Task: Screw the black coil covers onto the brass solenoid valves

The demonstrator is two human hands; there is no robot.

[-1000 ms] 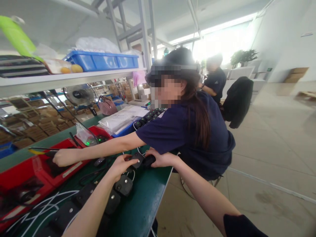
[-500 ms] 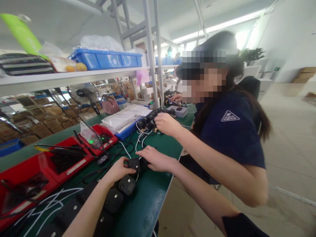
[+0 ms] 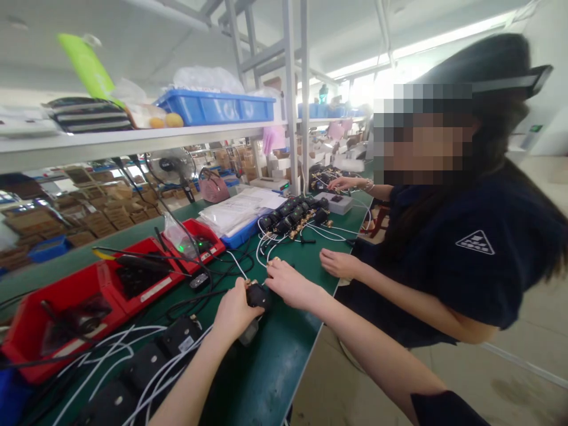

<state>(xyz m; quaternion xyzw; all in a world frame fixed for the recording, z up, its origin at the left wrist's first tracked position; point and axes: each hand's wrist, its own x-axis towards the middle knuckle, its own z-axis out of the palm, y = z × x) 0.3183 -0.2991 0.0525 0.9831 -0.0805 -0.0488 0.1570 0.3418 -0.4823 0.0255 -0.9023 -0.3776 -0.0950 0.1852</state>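
My left hand (image 3: 235,310) is closed around a black box-shaped unit (image 3: 258,297) with a brass fitting on top, held low above the green bench. Part of another dark object shows just beneath it. To its right, my right hand (image 3: 288,284) has its fingers pinched together close to a white cable; a small brass-coloured bit shows at the fingertips, too small to name. Beside my left forearm stand several more black units (image 3: 141,360), with white cables (image 3: 166,367) running over them.
Red bins (image 3: 128,284) with small dark parts line the left side. Papers (image 3: 235,212) lie in a blue tray behind. Further along sit several black units (image 3: 293,213) with brass fittings. A co-worker stands at the right, one hand (image 3: 339,263) near the bench edge, the other (image 3: 346,183) farther back.
The view has swung left and the left hand's black unit is turned, showing its brass fitting. The co-worker's near hand has drawn back from the black units toward the bench edge.
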